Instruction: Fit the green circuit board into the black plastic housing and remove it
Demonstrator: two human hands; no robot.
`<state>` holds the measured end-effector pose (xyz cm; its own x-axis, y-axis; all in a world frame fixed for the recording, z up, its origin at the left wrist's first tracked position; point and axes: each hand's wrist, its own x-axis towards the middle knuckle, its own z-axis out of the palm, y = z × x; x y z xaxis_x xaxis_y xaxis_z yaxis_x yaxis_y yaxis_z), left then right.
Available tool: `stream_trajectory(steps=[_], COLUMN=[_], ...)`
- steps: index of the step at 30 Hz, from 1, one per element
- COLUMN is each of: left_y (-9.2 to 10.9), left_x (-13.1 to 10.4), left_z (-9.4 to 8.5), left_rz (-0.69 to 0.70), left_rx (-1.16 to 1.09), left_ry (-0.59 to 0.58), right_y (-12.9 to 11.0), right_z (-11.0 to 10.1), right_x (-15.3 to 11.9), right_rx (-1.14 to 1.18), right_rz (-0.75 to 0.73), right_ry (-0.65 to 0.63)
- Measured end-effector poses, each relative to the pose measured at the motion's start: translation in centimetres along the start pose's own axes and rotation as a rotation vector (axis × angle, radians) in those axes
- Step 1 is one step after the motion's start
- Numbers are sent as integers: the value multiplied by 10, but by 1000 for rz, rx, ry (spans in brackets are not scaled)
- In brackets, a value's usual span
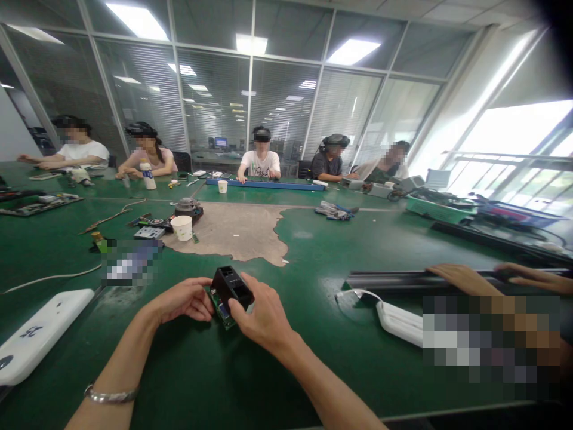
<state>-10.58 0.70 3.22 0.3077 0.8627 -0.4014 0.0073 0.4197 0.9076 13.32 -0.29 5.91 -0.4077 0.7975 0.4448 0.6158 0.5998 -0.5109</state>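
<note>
Boxy black plastic unit (230,279) is sitting between left hand (190,300) and right hand (265,312) over the flat green tabletop (313,352). Round white paper cup (182,229) is standing behind it, kinda left. Rounded white plastic slab (49,335) is lying way left, long black ridged bar (389,280) is lying off right, long straight blue bar (268,184) is lying toward the far edge.

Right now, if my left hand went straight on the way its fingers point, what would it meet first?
Likely the green circuit board along the black box in your right hand. Your left hand is so close that it may be touching already; contact isn't clear.
</note>
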Motion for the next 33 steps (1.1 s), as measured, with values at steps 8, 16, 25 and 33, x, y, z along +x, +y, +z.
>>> stream_trajectory(steps=[8,16,25,33], left_y=[-4,-2,4,-1], left_x=[1,-3,-7,3], left_z=[-6,-13,-7,-8], left_rz=[4,-10,-13,8], left_rx=[63,140,113,80], left_ry=[-3,40,58,63], right_y=[-13,-16,-10,-10], right_z=[8,13,18,25], right_x=[-5,-10,-15,-13], right_rx=[7,-83,-110,-23], right_rz=[-55,-29,1,-45], right_ry=[16,-39,-74,-45])
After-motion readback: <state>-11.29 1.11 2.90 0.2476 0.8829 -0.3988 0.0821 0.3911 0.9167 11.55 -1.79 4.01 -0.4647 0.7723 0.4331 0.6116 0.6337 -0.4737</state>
